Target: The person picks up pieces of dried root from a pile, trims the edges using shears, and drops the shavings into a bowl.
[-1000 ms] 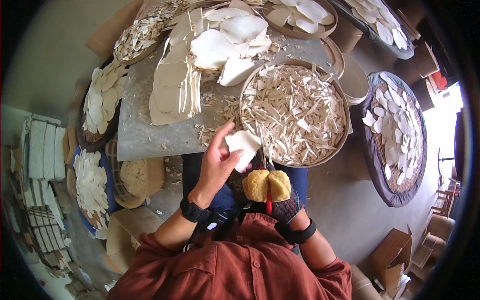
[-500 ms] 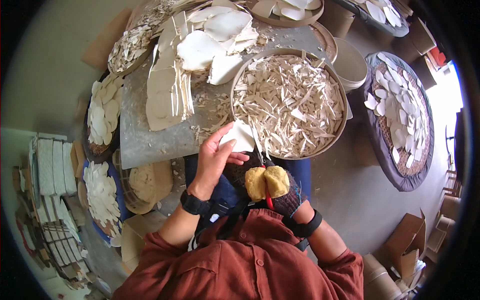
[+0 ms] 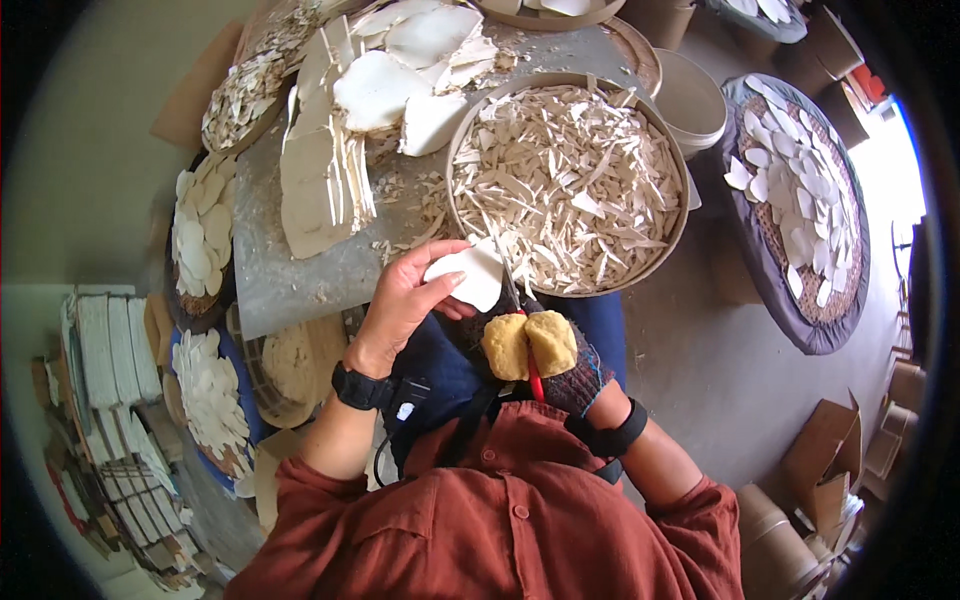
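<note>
My left hand [image 3: 405, 300] is closed on a white flat piece [image 3: 468, 272] with a rounded edge, thumb on top. The piece meets the metal blades [image 3: 503, 262] of red-handled shears [image 3: 536, 388], just at the near rim of a round tray [image 3: 565, 180] heaped with white slivers. My right hand [image 3: 585, 372], in a dark knitted glove, grips the shears; two lumps of yellow padding [image 3: 550, 343] on the handles hide most of its fingers.
The grey table [image 3: 265, 280] carries stacked white sheets [image 3: 310, 180] and irregular slabs [image 3: 385, 90]. Trays of white cut pieces stand at left [image 3: 205, 240] and right [image 3: 800, 210]. A white bucket [image 3: 685, 100] is beside the sliver tray; cardboard boxes [image 3: 825, 450] lie lower right.
The white piece has turned in my left hand and shows a rounder outline. The view has shifted, so the table and sliver tray sit higher and further left in the picture.
</note>
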`<action>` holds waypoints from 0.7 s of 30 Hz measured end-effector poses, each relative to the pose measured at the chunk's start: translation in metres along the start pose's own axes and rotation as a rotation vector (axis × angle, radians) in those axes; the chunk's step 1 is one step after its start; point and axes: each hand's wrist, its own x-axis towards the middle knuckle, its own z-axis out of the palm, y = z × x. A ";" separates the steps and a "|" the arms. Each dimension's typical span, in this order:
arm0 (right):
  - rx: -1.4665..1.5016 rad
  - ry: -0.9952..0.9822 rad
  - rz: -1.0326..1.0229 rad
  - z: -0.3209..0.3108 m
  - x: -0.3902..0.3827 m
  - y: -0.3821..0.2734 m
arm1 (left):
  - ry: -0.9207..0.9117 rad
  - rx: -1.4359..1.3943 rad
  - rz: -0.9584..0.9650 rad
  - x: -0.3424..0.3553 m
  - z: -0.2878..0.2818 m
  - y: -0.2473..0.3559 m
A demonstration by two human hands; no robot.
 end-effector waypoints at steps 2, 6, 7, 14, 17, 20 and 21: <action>-0.238 0.009 -0.056 -0.003 -0.001 0.007 | 0.184 -0.072 0.160 0.002 0.010 -0.009; -0.687 0.013 -0.229 -0.001 -0.005 0.012 | 0.491 -0.175 0.305 0.013 0.023 -0.036; -1.057 -0.034 -0.391 0.000 -0.006 0.009 | 0.486 -0.172 0.306 0.015 0.022 -0.038; -0.626 -0.017 -0.166 -0.005 -0.008 0.008 | 0.354 -0.210 0.227 0.019 0.023 -0.030; -0.492 -0.020 -0.121 -0.001 -0.006 0.002 | 0.297 -0.162 0.167 0.017 0.026 -0.024; -0.780 -0.041 -0.181 0.001 -0.007 0.000 | 0.263 -0.118 0.152 0.017 0.027 -0.018; -0.623 0.001 -0.167 0.003 -0.010 0.006 | 0.248 -0.109 0.150 0.017 0.027 -0.018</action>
